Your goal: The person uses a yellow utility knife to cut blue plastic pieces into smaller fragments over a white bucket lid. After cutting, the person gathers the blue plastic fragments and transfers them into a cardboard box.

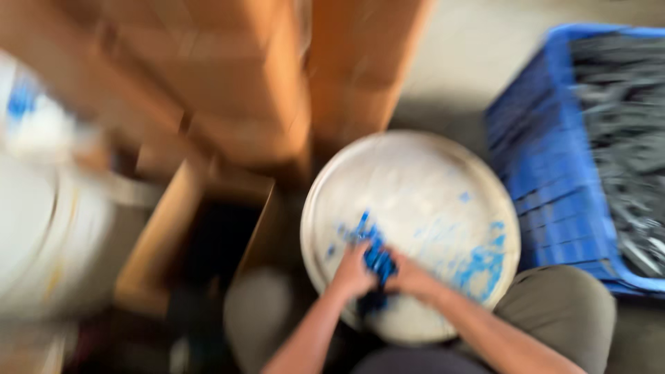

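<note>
Hands meet over the near edge of the round white tray, which sits between the person's knees. The left hand and right hand press in from either side on one bunch of small blue pieces, fingers curled around it; blur hides the exact grip. The bunch lies directly between the two hands, equally close to each. More blue bits scatter toward the tray's right rim, too smeared to count. One blue crate stands right of the tray.
</note>
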Motion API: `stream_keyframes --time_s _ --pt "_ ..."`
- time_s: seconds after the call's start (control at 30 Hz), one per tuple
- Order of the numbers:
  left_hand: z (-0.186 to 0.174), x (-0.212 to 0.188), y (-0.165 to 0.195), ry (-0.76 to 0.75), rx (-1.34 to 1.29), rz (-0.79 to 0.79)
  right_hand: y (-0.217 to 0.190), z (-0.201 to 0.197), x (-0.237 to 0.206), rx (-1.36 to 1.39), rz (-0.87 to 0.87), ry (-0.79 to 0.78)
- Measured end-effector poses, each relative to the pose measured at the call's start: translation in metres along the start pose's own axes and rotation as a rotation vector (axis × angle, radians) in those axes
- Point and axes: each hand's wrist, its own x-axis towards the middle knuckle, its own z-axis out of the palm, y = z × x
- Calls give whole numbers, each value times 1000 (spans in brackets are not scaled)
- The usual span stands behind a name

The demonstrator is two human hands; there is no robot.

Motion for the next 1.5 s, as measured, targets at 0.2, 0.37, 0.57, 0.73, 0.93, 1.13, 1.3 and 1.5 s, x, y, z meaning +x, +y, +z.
stream_keyframes --time_s 0.2,0.37,0.57,0.73,0.93,1.13,1.3,1.5 --pt "8 7 14 -38 -101 -61 -8 -9 1 -53 61 116" --pt "-36 -1 55 -68 -143 -95 -47 2 -9 -77 73 146" --pt "-110 -23 89 132 -158 22 -113 39 -7 -416 -270 136" --pt "-191 -9 77 397 62 135 -213 89 37 -901 -479 160" --pt "-353 -33 1 383 0 7 -272 164 111 -890 -937 -167" --pt "-343 -52 -21 528 385 -1 -226 98 137 -978 -602 -80" --pt "-229 16 15 -19 312 -120 -166 27 130 -1279 -201 -132" --pt "-142 61 20 -224 620 -304 -120 8 108 -1191 -10 -108"
